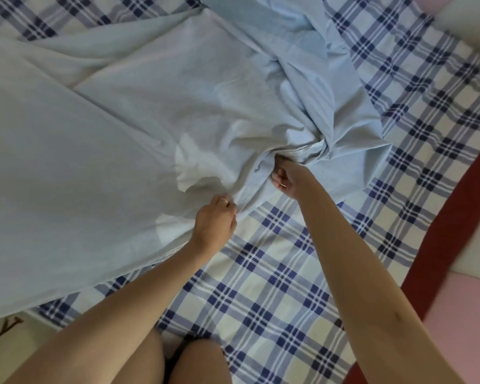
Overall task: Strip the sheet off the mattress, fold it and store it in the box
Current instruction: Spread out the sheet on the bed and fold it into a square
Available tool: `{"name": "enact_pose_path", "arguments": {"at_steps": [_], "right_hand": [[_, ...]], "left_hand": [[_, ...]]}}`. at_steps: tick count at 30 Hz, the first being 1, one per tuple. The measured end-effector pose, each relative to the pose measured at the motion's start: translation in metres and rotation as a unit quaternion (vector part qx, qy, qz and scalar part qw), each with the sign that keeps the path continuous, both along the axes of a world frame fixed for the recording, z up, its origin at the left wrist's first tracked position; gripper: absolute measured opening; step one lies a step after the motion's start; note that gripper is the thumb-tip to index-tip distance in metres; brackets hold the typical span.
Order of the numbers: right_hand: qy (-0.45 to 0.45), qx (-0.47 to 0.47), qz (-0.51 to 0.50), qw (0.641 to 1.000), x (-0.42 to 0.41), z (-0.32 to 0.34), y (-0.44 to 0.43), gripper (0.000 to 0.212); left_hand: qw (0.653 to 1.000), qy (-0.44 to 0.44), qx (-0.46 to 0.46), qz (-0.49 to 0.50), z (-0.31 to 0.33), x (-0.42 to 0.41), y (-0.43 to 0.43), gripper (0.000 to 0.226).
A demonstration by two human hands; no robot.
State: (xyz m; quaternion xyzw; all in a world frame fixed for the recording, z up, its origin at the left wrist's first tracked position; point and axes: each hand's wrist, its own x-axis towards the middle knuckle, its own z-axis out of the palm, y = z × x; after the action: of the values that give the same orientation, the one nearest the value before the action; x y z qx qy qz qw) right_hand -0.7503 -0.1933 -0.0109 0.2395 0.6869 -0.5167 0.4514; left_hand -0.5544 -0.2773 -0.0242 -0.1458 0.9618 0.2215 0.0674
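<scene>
A pale blue sheet [117,128] lies loose and rumpled over the left and middle of the bed. Under it a blue, navy and cream checked cover [283,275] wraps the mattress. My left hand [215,221] pinches the sheet's near hem, a ring on one finger. A little farther right, my right hand [287,178] grips a bunched fold of the same sheet where the cloth gathers into creases. No box is in view.
A dark red band [455,217] runs along the bed's right edge, with pink and white surfaces [466,300] beyond it. A pale pillow-like shape [471,20] sits at the top right. My bare knees [155,361] are at the bottom.
</scene>
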Motion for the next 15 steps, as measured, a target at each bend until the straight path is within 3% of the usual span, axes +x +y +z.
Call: {"name": "enact_pose_path", "arguments": {"at_steps": [3, 8, 11, 15], "right_hand": [[0.014, 0.002, 0.056, 0.998, 0.011, -0.004, 0.003, 0.032], [0.019, -0.013, 0.041, 0.999, 0.023, 0.001, 0.002, 0.03], [0.062, 0.03, 0.077, 0.995, 0.027, -0.006, 0.006, 0.02], [0.083, 0.028, 0.008, 0.996, 0.029, -0.014, 0.012, 0.006]], "left_hand": [[0.997, -0.017, -0.001, -0.069, -0.001, 0.006, 0.012, 0.018], [0.998, -0.047, 0.01, -0.032, -0.009, 0.012, 0.016, 0.028], [0.998, -0.045, -0.011, -0.031, -0.01, 0.012, 0.017, 0.043], [0.998, -0.057, -0.025, -0.026, -0.016, 0.013, 0.016, 0.052]]}}
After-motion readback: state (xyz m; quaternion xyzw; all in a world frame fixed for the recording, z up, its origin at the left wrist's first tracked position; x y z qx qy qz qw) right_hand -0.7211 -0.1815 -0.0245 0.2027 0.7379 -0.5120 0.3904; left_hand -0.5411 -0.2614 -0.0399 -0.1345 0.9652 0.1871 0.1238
